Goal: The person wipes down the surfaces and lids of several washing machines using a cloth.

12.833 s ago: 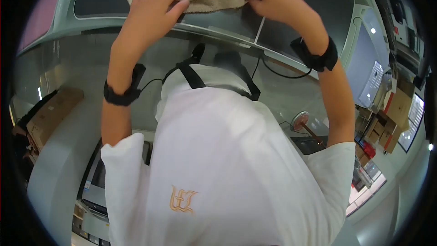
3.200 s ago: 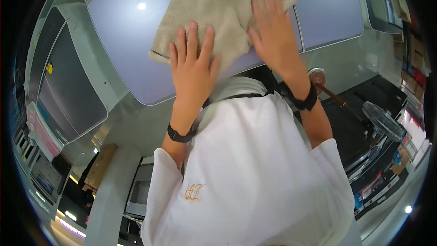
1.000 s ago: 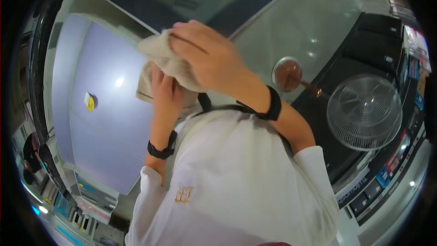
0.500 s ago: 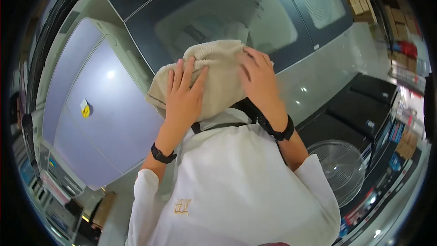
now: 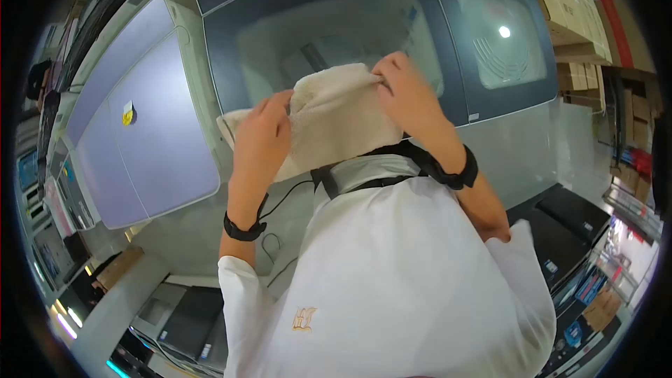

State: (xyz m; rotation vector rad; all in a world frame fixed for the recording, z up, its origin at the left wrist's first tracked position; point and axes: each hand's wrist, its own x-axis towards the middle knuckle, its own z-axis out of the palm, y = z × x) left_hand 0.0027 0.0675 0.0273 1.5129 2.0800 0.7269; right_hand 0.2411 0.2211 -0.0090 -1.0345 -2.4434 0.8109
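A beige towel (image 5: 336, 122) lies over the near edge of a dark glass-topped machine (image 5: 336, 0), with its upper part bunched into a fold. My left hand (image 5: 264, 133) grips the towel's left side with curled fingers. At the fold's right end, my right hand (image 5: 409, 94) pinches the cloth between thumb and fingers. Both wrists wear black bands. Through the machine's clear lid, its inside shows dimly.
A lilac-topped machine (image 5: 147, 126) with a yellow tag stands at the left. Cardboard boxes (image 5: 570, 7) are stacked at the upper right. Black machines (image 5: 560, 227) stand at the lower right, others at the lower left. A thin cable hangs by my left wrist.
The view has turned from the lilac top to the dark machine. My hands, lately spread on the towel, now grip it at both sides. The fan at the right has left the view.
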